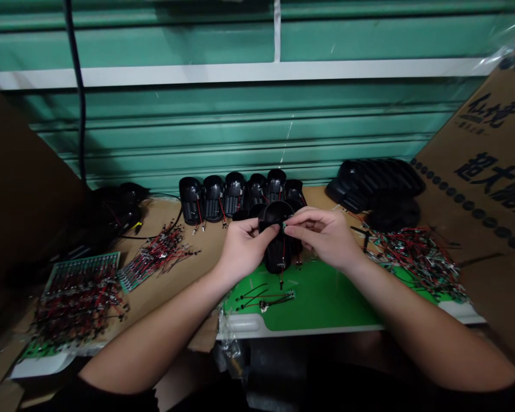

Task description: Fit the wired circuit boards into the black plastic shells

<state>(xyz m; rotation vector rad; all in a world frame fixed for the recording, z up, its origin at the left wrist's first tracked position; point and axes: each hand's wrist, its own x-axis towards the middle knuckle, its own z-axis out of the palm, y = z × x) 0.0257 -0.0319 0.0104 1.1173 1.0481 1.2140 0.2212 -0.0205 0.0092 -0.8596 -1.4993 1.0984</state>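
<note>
A black plastic housing [276, 222] with red and black wires stands upright over the green mat, held between my two hands. My left hand [244, 246] grips its left side. My right hand [321, 234] pinches its upper right edge, where a tiny metal bit shows; the fingers hide what they press. Below the housing, several short wired parts [266, 298] lie on the green mat [321, 300]. A row of similar black housings [234, 194] stands just beyond my hands.
Bundled red-and-black wire leads [157, 254] and a green tray of leads [79, 303] lie to the left. A loose pile of leads [420, 263] and a ribbed black object [375, 183] sit to the right. Cardboard panels [476, 166] and a green corrugated shutter [240, 126] bound the bench.
</note>
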